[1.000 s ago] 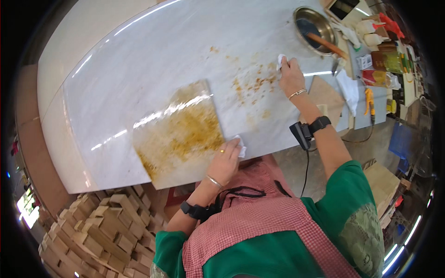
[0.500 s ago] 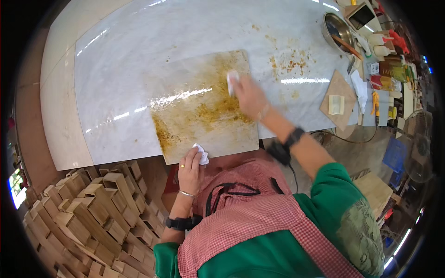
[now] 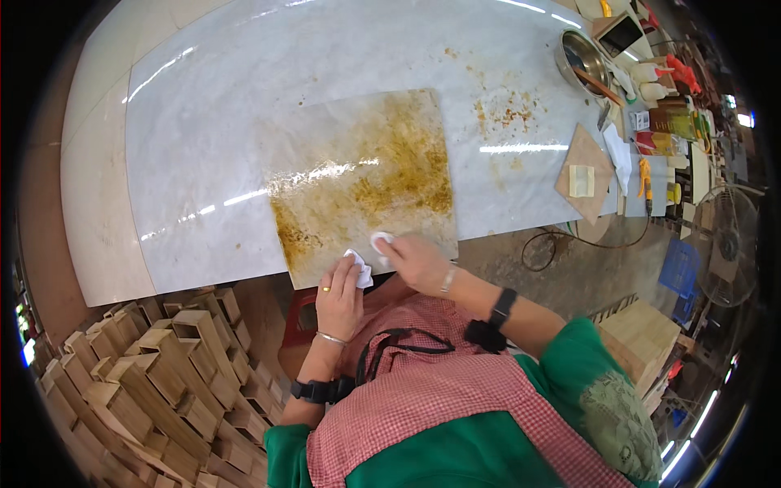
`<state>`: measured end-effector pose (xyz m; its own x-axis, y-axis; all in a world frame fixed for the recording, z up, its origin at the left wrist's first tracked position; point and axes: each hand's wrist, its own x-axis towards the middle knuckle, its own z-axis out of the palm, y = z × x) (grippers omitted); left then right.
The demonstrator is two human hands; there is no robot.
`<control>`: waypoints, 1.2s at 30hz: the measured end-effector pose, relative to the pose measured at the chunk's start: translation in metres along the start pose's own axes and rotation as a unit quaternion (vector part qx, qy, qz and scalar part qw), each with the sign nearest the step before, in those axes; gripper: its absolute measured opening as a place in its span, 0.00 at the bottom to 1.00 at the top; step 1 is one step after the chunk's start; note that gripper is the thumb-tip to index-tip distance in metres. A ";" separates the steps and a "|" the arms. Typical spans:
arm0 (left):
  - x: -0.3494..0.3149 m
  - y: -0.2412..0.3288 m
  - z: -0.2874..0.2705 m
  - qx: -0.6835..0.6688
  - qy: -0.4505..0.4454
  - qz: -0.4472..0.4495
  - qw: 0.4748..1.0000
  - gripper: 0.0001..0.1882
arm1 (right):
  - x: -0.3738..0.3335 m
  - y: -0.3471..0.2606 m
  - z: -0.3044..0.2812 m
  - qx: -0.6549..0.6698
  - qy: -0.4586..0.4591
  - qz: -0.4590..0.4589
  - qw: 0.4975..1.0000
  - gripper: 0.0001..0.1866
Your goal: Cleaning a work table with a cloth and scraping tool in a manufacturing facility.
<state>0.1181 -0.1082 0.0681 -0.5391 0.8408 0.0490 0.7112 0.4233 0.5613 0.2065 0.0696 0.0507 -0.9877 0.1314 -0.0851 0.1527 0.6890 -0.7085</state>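
Note:
A square sheet [image 3: 321, 130] smeared with yellow-brown stain lies at the near edge of the worktable. At its front edge my left hand [image 3: 340, 297] is closed on a crumpled white cloth [image 3: 360, 270], fingers resting by the rim. Just to the right, my right hand [image 3: 419, 264] pinches a small white wad [image 3: 380, 240] against the lower part of the sheet. The two hands are close together but apart. Darker brown patches show at the sheet's left corner and right side.
The white-covered worktable [image 3: 211, 122] carries brown spatters. At right are a metal bowl [image 3: 582, 61] with a wooden-handled brush, a diamond-shaped board [image 3: 582, 175] and several bottles [image 3: 651, 91]. Many small wooden boxes [image 3: 154, 366] stand at lower left; a fan [image 3: 726, 244] stands far right.
My right hand has come down from the sheet's upper right to its near edge, still holding the white wad. My left hand stays at the front edge with its cloth.

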 end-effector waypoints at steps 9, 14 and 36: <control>-0.023 0.005 -0.004 -0.091 0.010 -0.026 0.995 0.17 | 0.136 0.046 -0.023 -0.042 0.190 -0.035 0.980 0.10; -0.058 0.002 -0.014 -0.128 0.061 -0.133 0.981 0.17 | 0.050 -0.026 -0.008 -0.022 -0.140 0.040 0.989 0.14; -0.110 -0.001 0.003 -0.209 0.195 -0.326 0.901 0.14 | 0.184 -0.040 0.039 -0.100 -0.004 -0.188 0.977 0.13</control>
<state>0.1780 -0.1997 0.0595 -0.9564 0.2424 -0.1630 -0.0025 0.5514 0.8343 0.0175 0.0381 0.0360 -0.9752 -0.1639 0.1484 -0.2187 0.8133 -0.5391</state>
